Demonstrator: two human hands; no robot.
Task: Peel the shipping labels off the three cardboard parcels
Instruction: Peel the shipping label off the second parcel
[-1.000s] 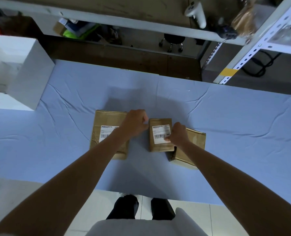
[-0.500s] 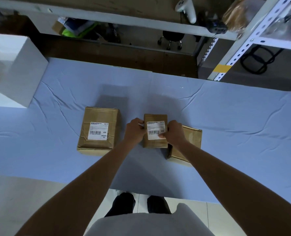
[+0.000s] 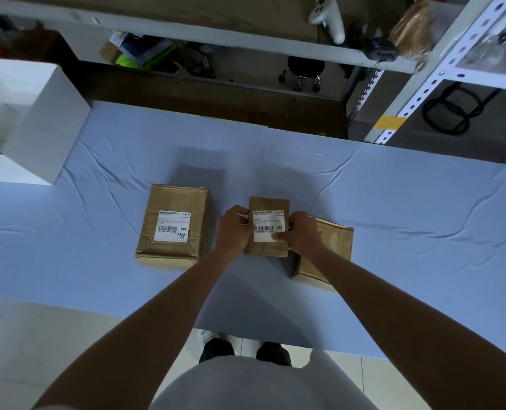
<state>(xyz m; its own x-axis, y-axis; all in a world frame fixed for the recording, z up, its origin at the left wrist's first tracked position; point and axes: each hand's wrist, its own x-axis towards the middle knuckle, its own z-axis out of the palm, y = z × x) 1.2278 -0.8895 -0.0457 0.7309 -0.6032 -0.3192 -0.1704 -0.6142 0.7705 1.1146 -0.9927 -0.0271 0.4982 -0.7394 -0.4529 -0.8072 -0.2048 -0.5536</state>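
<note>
While both forearms reach out from the lower edge and converge over the blue cloth [image 3: 423, 220], the hands close on either side of the middle parcel [image 3: 266, 249]. The left hand [image 3: 233, 229] grips its left edge, knuckles up, fingers curled round the side and thumb lying near the left border of the middle label [image 3: 268, 224]. The right hand [image 3: 304, 232] grips the right edge the same way, fingers wrapped over the side. Its thumb reaches inward and presses on the label's lower right corner. Whether that corner has lifted from the cardboard cannot be told. The label lies flat and faces the camera, its barcode readable.

Both wrists are straight and the elbows stay low and wide, so the arms form a narrow V. Whether the middle parcel rests on the cloth or is held just above it cannot be told.

The left parcel [image 3: 172, 255] lies flat on the cloth, just beside the left hand but not touching it, with the left label [image 3: 173, 225] stuck on its top. The right parcel [image 3: 336, 247] lies turned at an angle behind the right hand and forearm, which cover part of its top. A white box [image 3: 44, 125] stands at the cloth's far left corner.
</note>
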